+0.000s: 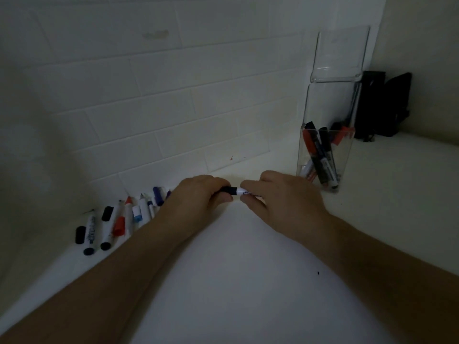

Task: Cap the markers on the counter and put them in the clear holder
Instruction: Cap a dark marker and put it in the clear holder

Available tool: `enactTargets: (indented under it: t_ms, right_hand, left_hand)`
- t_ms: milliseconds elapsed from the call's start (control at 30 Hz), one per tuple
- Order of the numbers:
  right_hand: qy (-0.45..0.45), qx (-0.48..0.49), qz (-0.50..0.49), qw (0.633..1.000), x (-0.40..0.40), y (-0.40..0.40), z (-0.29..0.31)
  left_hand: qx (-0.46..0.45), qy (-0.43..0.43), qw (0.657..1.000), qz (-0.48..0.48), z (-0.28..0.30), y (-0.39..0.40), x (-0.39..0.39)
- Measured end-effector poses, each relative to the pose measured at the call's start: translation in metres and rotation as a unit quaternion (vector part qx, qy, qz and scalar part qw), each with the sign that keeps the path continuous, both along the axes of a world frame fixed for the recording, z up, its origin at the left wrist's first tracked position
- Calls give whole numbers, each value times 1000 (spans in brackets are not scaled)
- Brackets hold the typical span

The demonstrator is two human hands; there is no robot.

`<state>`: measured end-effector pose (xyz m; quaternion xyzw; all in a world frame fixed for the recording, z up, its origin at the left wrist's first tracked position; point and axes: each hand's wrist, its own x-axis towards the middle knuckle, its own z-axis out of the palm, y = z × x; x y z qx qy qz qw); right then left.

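Between both hands, above the white counter, lies a white marker held level. My left hand grips its black cap, which sits on the marker's left end. My right hand pinches the white barrel, most of which is hidden under the fingers. Several loose markers and separate caps lie in a row on the counter to the left, along the tiled wall. The clear holder stands to the right with several black and red markers inside.
A white tiled wall runs close behind the counter. A black object leans in the corner behind the holder. The holder's tall clear back panel rises well above its opening.
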<state>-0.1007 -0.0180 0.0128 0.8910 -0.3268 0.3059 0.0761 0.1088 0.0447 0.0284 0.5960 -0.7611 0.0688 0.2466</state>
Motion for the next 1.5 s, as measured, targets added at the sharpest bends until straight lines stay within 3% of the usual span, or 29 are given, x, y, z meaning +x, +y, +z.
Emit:
enactTargets:
  t_ms: [300,633,700,767,867,967,1067,1167,1300,1500]
  right_hand:
    - [-32,45,50,997,-3,-2,-3]
    - [27,24,38,999,-8,-11,3]
    - [-11,29,33,999,-10,-11,17]
    - [-116,54,47,991,-10,-8,40]
    - [-275,53,47,959,-17,-6,88]
    - [-309,-4,3,951,-33,-24,126]
    - [-284,3,-38,958,-53,-51,139]
    - [-201,40,-71,976,-61,-68,127]
    - [-109,46,-83,989,-62,-74,106]
    - [15,-21,-160,987,-60,-72,94]
  left_hand:
    - [-31,-30,999,-9,-5,1,-8]
    - [-60,50,997,4,-3,3,-14]
    - [-71,80,994,10,-1,5,-17]
    - [-65,94,993,11,-1,6,-19]
    - [-49,56,997,-31,-10,8,-23]
    - [-47,-8,994,-97,-19,8,-31]
    - [-67,-64,983,-161,-22,6,-40]
    - [-87,-68,974,-199,-25,4,-42]
    - [-95,-65,972,-203,-27,4,-39]
    - [-83,-66,975,-197,-28,4,-38]
